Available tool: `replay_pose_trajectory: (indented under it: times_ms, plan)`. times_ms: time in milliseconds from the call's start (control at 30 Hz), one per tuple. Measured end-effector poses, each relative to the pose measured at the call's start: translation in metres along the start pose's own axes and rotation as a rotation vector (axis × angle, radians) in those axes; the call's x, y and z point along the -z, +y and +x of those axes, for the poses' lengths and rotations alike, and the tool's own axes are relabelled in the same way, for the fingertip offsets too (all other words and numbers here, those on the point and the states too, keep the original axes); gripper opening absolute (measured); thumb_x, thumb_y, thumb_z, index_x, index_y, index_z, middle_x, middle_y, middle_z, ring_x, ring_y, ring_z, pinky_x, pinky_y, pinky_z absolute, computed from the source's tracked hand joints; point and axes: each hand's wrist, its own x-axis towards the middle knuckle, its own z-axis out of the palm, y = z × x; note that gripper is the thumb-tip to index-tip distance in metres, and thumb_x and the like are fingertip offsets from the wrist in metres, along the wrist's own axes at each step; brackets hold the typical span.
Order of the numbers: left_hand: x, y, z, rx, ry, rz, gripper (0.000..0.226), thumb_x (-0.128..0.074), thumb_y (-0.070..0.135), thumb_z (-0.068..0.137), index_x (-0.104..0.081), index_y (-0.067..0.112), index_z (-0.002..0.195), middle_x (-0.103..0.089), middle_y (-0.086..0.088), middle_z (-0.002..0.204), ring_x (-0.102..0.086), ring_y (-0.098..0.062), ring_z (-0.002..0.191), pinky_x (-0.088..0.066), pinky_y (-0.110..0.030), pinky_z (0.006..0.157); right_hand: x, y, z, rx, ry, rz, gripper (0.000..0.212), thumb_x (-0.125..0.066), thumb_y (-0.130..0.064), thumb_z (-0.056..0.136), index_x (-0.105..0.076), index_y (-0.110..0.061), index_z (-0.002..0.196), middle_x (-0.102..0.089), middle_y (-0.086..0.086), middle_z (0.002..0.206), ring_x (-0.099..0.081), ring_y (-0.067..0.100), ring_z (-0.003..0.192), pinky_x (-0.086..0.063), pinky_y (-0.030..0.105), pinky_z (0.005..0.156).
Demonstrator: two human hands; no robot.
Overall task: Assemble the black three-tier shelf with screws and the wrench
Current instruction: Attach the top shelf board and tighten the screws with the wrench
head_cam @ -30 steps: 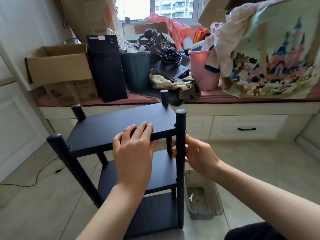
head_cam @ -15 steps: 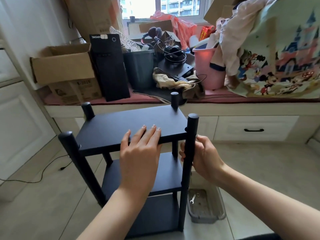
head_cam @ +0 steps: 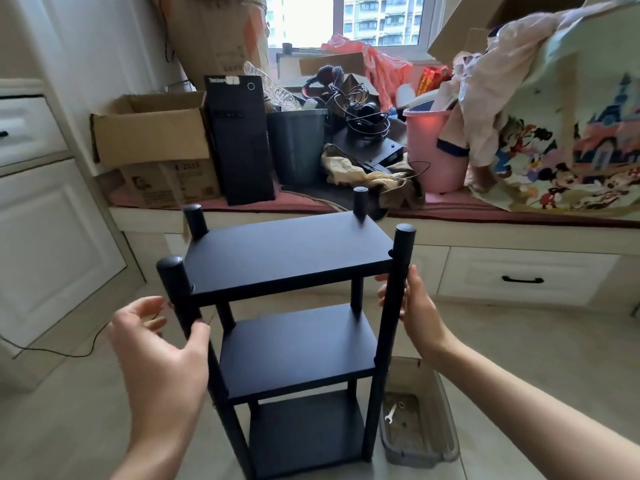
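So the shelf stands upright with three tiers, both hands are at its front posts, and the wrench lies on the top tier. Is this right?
Not quite. The head view shows the wrench lying in the grey tray on the floor beside the shelf, not on the top tier. The rest holds: three tiers, upright, left hand and right hand at the front posts.

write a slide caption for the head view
Both hands, left hand and right hand, at the front posts of the standing black three-tier shelf, wrench in the floor tray.

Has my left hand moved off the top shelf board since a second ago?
Yes. The left hand has left the top board and shifted left and down to the front-left post, fingers opened around it.
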Motion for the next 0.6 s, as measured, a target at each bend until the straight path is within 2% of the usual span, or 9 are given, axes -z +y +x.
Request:
replay_pose_trajectory:
  times_ms: [67,133,200,267,333,400,500,533,600]
  plan:
    - [-0.004,-0.006,0.005,0.147,-0.125,-0.077,0.043,-0.072,0.012,0.091,-0.045,0.027,0.120,-0.057,0.002,0.123,-0.058,-0.019,0.111,-0.043,-0.031,0.093,0.006,0.000,-0.001,0.134,0.110,-0.296,0.055,-0.022,-0.051,0.105,-0.060,-0.011,0.103,-0.063,0.007,0.100,-0.057,0.025,0.097,-0.046,0.045,0.091]
    - [-0.008,-0.009,0.007,0.201,-0.225,-0.144,0.028,-0.067,0.016,0.095,-0.053,0.035,0.110,-0.067,0.018,0.105,-0.063,-0.006,0.103,-0.043,-0.025,0.081,0.014,-0.006,-0.002,0.141,0.208,-0.466,0.041,-0.026,-0.044,0.105,-0.054,-0.015,0.098,-0.059,0.009,0.102,-0.056,0.027,0.096,-0.049,0.049,0.088]
    - [-0.007,-0.013,0.010,0.174,-0.284,-0.151,0.019,-0.065,0.021,0.097,-0.061,0.039,0.100,-0.071,0.025,0.092,-0.064,0.007,0.094,-0.044,-0.024,0.077,0.018,-0.013,-0.007,-0.075,0.143,-0.489,0.022,-0.038,-0.039,0.101,-0.051,-0.021,0.098,-0.059,0.005,0.102,-0.063,0.026,0.092,-0.056,0.047,0.082]
    - [-0.004,-0.019,0.015,0.150,-0.299,-0.143,0.010,-0.066,0.023,0.097,-0.067,0.033,0.097,-0.074,0.016,0.091,-0.068,-0.007,0.096,-0.049,-0.032,0.081,0.014,-0.015,-0.018,-0.298,0.013,-0.425,0.013,-0.047,-0.027,0.098,-0.056,-0.019,0.095,-0.065,0.004,0.096,-0.069,0.029,0.085,-0.061,0.043,0.071]
    - [-0.002,-0.022,0.018,0.132,-0.307,-0.136,0.005,-0.068,0.024,0.096,-0.069,0.029,0.096,-0.075,0.008,0.091,-0.070,-0.019,0.094,-0.051,-0.039,0.085,0.008,-0.012,-0.024,-0.279,-0.020,-0.480,0.016,-0.047,-0.016,0.096,-0.063,-0.012,0.092,-0.069,0.011,0.093,-0.069,0.035,0.088,-0.060,0.047,0.076]
    - [-0.001,-0.021,0.017,0.113,-0.314,-0.128,0.007,-0.068,0.022,0.095,-0.069,0.029,0.095,-0.075,0.010,0.091,-0.070,-0.016,0.091,-0.051,-0.038,0.085,0.004,-0.008,-0.025,-0.187,0.007,-0.551,0.016,-0.049,-0.015,0.094,-0.064,-0.010,0.096,-0.070,0.012,0.093,-0.066,0.035,0.091,-0.055,0.049,0.084]
    - [-0.004,-0.016,0.011,0.098,-0.316,-0.111,0.010,-0.067,0.017,0.096,-0.066,0.027,0.093,-0.074,0.012,0.088,-0.069,-0.007,0.083,-0.051,-0.032,0.078,0.003,-0.003,-0.014,-0.139,0.031,-0.497,0.018,-0.054,-0.014,0.091,-0.061,-0.007,0.106,-0.069,0.012,0.098,-0.064,0.032,0.097,-0.051,0.048,0.090]
    - [-0.006,-0.015,0.010,0.096,-0.320,-0.106,0.010,-0.067,0.016,0.096,-0.066,0.026,0.093,-0.073,0.012,0.086,-0.069,-0.006,0.081,-0.050,-0.029,0.075,0.003,0.000,-0.007,-0.136,0.032,-0.448,0.022,-0.055,-0.013,0.091,-0.061,-0.010,0.113,-0.069,0.010,0.100,-0.064,0.030,0.098,-0.052,0.047,0.092]
    - [-0.011,-0.013,0.006,0.101,-0.340,-0.091,0.011,-0.067,0.013,0.095,-0.066,0.024,0.092,-0.073,0.013,0.085,-0.068,-0.006,0.081,-0.050,-0.029,0.075,0.003,0.004,0.007,-0.128,0.024,-0.341,0.044,-0.056,-0.009,0.092,-0.054,-0.024,0.132,-0.067,-0.001,0.107,-0.063,0.021,0.103,-0.053,0.037,0.089]
